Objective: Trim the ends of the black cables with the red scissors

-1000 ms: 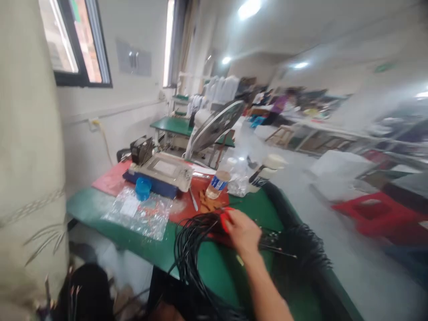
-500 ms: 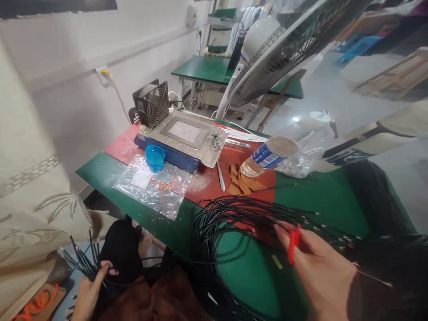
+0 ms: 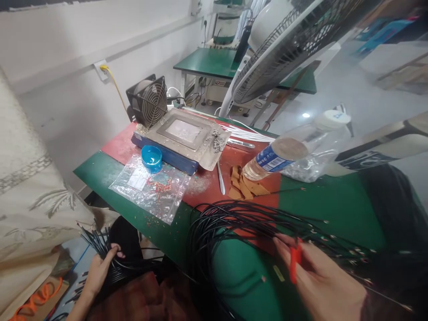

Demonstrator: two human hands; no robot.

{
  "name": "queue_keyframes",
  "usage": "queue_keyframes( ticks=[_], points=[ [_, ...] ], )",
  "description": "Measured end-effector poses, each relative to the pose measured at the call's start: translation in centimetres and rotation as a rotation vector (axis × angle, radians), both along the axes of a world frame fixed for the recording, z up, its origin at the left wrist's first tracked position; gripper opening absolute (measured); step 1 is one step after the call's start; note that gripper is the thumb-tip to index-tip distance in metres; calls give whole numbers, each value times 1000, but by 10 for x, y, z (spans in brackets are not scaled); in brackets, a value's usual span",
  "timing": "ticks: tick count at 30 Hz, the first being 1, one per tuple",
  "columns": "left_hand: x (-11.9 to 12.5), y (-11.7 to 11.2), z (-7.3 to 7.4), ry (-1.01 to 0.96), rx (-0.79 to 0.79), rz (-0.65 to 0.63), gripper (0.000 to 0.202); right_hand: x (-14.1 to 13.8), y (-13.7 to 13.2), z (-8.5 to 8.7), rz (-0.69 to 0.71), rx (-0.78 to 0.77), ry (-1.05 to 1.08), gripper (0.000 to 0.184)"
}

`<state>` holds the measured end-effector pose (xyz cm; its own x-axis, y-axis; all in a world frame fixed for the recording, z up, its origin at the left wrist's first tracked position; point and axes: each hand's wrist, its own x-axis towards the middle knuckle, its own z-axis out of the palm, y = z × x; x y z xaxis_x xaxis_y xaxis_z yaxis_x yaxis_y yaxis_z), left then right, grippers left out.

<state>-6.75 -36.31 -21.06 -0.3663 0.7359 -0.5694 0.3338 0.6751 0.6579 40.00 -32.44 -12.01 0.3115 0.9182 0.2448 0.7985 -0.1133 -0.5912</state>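
Observation:
My left hand (image 3: 102, 267), at the lower left, is closed around a bundle of black cables (image 3: 95, 237), whose cut ends stick up above the fingers. On the table's near side lies a large loop of black cables (image 3: 203, 240). Many of its stripped ends fan out to the right. My right hand (image 3: 323, 272) is over those cables, its fingers closed on a red-handled tool (image 3: 295, 262); the working end is hidden. The thumb and fingertips are at the cables, but I cannot tell whether they pinch one. A short yellowish strip (image 3: 278, 273) lies beside this hand.
A blue heating plate (image 3: 167, 154) with a small fan (image 3: 149, 100) stands behind a blue dish (image 3: 151, 159) and a plastic bag (image 3: 127, 191) with scraps. A bottle (image 3: 272, 156) stands near orange sponge pieces (image 3: 245, 186). A large fan (image 3: 284, 58) leans over the far side.
My left hand and its bundle have moved up and right. The right hand still grips the red-handled tool. A cable that crossed from the loop toward the left has shifted, and the view has tilted slightly.

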Motion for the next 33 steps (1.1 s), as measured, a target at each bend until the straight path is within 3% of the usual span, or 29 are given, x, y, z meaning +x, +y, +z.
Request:
queue_keyframes(
  ticks=[6,14,18,22,26,29,31,33],
  points=[
    [6,1,8,16,-5,-11,39,3,-1,3,73,21,-12,29],
    [2,3,-2,18,31,-44,41,4,3,5,116,15,-135,33],
    [2,-2,6,35,50,-46,44,2,6,6,145,34,-201,37],
    [-2,-13,15,36,90,-32,44,-9,7,12,243,60,-113,35],
    [-8,-23,23,60,181,26,46,-37,-2,28,374,103,-63,27],
    [-2,-28,39,55,270,75,43,-73,-15,41,576,101,8,20],
    [12,-28,57,-44,337,109,35,-103,-23,47,727,42,87,19],
    [30,-23,77,-311,399,191,28,-136,-28,51,824,-45,152,23]
  ],
)
